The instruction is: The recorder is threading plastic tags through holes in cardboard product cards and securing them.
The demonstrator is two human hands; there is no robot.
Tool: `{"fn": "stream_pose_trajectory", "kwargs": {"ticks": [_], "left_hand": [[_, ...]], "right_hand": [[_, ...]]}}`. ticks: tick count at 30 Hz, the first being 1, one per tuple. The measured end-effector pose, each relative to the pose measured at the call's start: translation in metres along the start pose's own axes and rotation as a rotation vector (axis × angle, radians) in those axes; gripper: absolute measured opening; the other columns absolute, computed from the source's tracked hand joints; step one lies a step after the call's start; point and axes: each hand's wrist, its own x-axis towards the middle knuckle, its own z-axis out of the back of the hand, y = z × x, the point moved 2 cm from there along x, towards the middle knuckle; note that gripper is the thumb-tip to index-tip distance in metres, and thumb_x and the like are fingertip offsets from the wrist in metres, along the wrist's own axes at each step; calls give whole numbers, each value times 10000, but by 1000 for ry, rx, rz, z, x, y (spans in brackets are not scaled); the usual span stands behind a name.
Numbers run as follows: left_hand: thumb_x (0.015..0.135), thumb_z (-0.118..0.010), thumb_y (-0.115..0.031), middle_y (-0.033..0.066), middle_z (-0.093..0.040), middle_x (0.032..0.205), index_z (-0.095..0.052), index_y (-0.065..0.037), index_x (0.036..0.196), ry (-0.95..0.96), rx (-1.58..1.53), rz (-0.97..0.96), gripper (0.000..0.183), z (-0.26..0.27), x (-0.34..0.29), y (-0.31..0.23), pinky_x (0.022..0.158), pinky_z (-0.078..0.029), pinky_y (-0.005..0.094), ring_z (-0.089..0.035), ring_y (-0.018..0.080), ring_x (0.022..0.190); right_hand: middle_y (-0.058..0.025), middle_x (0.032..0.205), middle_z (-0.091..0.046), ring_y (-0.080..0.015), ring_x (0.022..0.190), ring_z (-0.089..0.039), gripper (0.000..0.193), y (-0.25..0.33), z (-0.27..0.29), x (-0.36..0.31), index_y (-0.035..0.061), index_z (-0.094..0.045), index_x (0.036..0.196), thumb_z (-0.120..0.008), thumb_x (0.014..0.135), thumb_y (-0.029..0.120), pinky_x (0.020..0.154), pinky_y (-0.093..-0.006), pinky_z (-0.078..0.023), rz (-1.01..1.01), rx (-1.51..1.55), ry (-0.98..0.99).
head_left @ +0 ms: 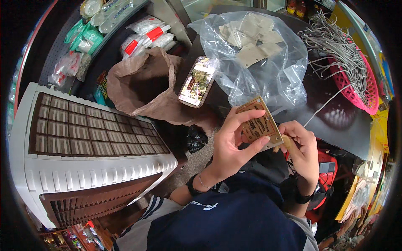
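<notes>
My left hand (240, 142) grips a tan rectangular printed card (260, 125), thumb on its face and fingers round its edge. Small holes show near the card's corners. At the card's lower right corner, my right hand (302, 152) is closed in a pinch. A thin grey cord (325, 106) runs from the tangle of cords to that hand, where its end is hidden. Something yellowish, perhaps a fingertip cover, shows at the right fingertips. Beyond my hands, a clear plastic bag (251, 85) on a dark table holds several similar tan cards (252, 54).
A pink basket (372, 85) heaped with grey cords (335, 46) stands at the right. Left of the bag lies a lit phone (198, 81), beside an open brown sack (125, 90). A large white air cooler (100, 165) fills the left side. Packaged goods (150, 33) sit behind.
</notes>
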Motion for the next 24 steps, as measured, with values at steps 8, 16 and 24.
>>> {"fn": "stream_pose_trajectory", "kwargs": {"ticks": [8, 16, 24], "left_hand": [[792, -654, 67, 69, -413, 1181, -476, 2, 1234, 25, -10, -41, 481, -2, -1, 2, 899, -503, 271, -528, 162, 1101], [777, -653, 88, 70, -421, 1174, -464, 20, 1227, -6, 0, -68, 492, -2, 0, 0, 909, -487, 287, -523, 163, 1099], [771, -658, 90, 71, -464, 1178, -450, 31, 1239, -50, -78, 63, 515, 3, 4, 0, 923, -463, 293, -534, 155, 1077]], "right_hand": [[-10, 769, -571, -59, 651, -499, 91, -10, 6, -1, -13, -555, 964, -520, 891, 29, 567, -204, -397, -63, 270, 145], [-25, 781, -580, -65, 651, -503, 100, -8, 2, 1, -20, -548, 981, -528, 889, 15, 575, -202, -405, -101, 256, 154], [-97, 806, -634, -160, 676, -620, 135, 1, -3, 4, -31, -571, 918, -568, 797, -91, 632, -253, -478, 62, -23, -8]]}}
